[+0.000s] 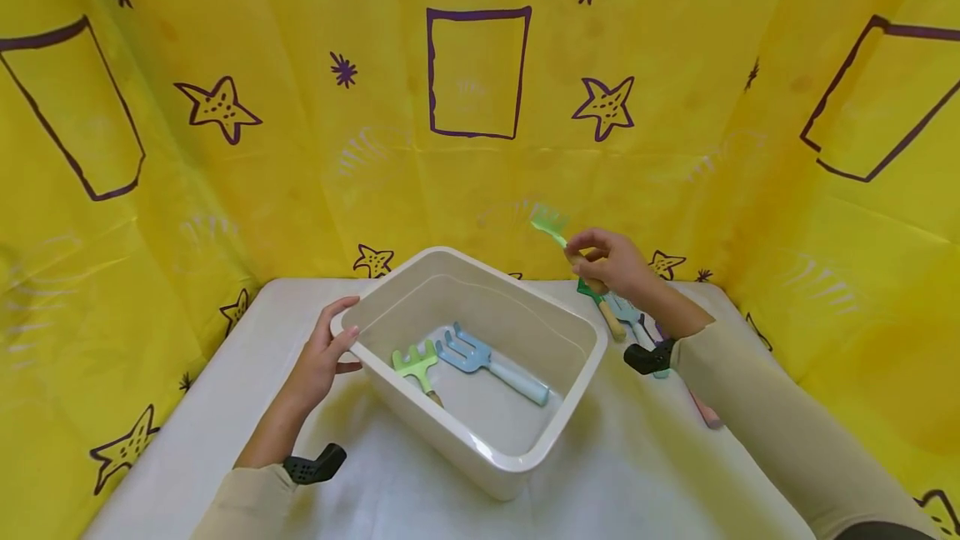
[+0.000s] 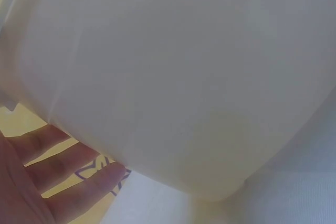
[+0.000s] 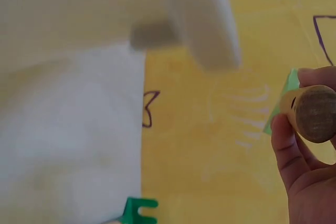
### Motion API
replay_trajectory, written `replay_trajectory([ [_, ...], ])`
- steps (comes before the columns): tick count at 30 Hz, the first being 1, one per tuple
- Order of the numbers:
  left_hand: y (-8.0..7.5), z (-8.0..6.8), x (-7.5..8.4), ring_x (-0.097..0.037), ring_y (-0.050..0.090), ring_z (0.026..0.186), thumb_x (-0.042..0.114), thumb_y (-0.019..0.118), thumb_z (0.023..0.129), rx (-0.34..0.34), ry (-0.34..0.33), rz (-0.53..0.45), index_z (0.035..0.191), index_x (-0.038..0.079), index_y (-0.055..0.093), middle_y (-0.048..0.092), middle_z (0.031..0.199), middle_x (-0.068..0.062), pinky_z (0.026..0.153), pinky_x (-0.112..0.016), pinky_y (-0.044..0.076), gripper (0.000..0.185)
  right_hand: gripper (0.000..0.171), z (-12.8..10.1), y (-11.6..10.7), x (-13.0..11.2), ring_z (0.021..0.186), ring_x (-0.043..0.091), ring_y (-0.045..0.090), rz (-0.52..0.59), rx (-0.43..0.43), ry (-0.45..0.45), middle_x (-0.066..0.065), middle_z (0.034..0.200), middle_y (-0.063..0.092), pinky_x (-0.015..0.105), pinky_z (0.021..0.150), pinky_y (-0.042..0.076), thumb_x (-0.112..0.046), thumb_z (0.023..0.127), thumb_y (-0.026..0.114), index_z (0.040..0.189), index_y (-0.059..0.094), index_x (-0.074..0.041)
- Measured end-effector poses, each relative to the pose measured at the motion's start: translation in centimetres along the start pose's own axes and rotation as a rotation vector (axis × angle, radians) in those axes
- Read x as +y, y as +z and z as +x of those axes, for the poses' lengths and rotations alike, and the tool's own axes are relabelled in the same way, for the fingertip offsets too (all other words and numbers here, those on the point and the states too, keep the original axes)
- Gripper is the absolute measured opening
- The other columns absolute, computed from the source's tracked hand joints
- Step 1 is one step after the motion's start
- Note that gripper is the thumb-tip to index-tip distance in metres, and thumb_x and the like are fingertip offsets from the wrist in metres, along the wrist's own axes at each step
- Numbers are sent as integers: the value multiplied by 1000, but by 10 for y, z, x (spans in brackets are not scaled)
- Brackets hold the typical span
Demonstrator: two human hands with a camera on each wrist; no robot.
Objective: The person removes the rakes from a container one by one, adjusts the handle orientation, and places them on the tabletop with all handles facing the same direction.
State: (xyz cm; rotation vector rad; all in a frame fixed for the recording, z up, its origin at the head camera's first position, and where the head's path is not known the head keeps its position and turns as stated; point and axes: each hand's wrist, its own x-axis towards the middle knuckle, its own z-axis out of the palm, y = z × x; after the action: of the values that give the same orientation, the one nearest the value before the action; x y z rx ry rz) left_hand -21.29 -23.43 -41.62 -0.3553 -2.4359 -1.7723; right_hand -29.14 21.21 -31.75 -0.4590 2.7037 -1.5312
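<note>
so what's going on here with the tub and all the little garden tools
A person's right hand grips a light green toy rake by its wooden handle, held up behind a cream plastic tub. The left hand rests open against the tub's near-left corner. Inside the tub lie a green hand rake and a blue hand fork. More small tools lie on the white table beneath the right hand.

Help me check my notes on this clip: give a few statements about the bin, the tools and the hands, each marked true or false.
1. The right hand grips a light green rake. True.
2. The cream bin holds nothing. False: a blue rake and a green rake lie inside.
3. The left hand rests on the bin's corner. True.
4. The bin stands on bare wood. False: it stands on a white table.
</note>
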Motion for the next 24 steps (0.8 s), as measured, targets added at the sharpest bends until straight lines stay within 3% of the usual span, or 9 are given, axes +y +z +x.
replay_trajectory([
  [5,0,1,2,-50,52,113,29,45,103,-6,1,0,149,21,25,32,148,-19,78,-58,53,51,28,-15,-18,20,96,38,55,-31,32,28,18,119,57,36,69,57,-8,94,64,121,58,-3],
  [15,-1,0,-2,-50,53,111,27,44,103,-9,4,-9,148,20,26,35,145,-21,78,-57,53,49,26,-53,-40,70,83,32,60,-229,106,80,23,113,58,34,60,56,-13,94,64,119,59,-4],
  [21,-2,1,-3,-50,53,111,28,44,103,-5,4,-3,148,21,26,35,145,-21,78,-57,53,49,23,-67,-51,96,96,38,57,-332,159,54,22,113,61,32,59,55,-12,94,62,116,61,-4],
  [24,-1,1,-1,-50,52,112,28,43,104,-14,5,-3,149,20,25,33,146,-21,79,-57,53,49,22,-73,-57,105,93,38,57,-341,176,64,21,111,60,30,58,54,-11,94,62,114,61,-2],
])
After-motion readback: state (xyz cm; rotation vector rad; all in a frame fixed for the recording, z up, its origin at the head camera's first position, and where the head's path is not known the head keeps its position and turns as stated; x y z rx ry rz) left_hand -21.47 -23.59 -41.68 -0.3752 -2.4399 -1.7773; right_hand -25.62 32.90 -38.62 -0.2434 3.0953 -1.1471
